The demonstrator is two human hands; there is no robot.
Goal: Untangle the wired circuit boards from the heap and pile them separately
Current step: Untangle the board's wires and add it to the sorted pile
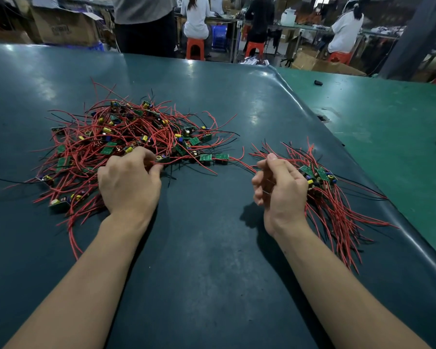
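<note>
A tangled heap (pixel 126 137) of small green circuit boards with red and black wires lies on the dark mat at the left. My left hand (pixel 130 181) rests at the heap's near edge and pinches a board with a yellow part (pixel 161 158) between thumb and fingers. At the right lies a separate pile (pixel 330 197) of boards, their wires fanned toward me. My right hand (pixel 278 190) hovers just left of that pile, fingers loosely curled, holding nothing that I can see. Two green boards (pixel 213 157) lie between the heap and the pile.
The dark mat (pixel 207 248) covers the table; its right edge curls up over a green surface (pixel 388 127). A small black object (pixel 318 82) lies on the green surface. Beyond the table people sit on orange stools (pixel 195 47) among cardboard boxes (pixel 66 26).
</note>
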